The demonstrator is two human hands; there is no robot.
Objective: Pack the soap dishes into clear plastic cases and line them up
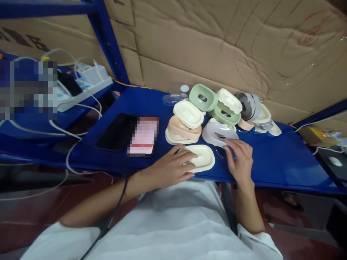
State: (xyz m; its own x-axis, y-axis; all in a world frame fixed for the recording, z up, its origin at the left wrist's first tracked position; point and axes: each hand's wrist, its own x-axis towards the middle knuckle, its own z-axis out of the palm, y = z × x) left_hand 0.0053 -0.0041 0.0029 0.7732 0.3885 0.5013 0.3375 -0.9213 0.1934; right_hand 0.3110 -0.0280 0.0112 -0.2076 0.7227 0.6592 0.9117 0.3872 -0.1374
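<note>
- Left hand (184, 162), fingers spread, rests over a cream oval tray (204, 159) at the blue worktop's (262, 162) front edge.
- Right hand (240, 157) pinches the rim of a lilac oval piece (214, 134).

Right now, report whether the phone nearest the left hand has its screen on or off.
On: the phone shows a bright pink screen, its content blurred, beside a dark black device.
</note>
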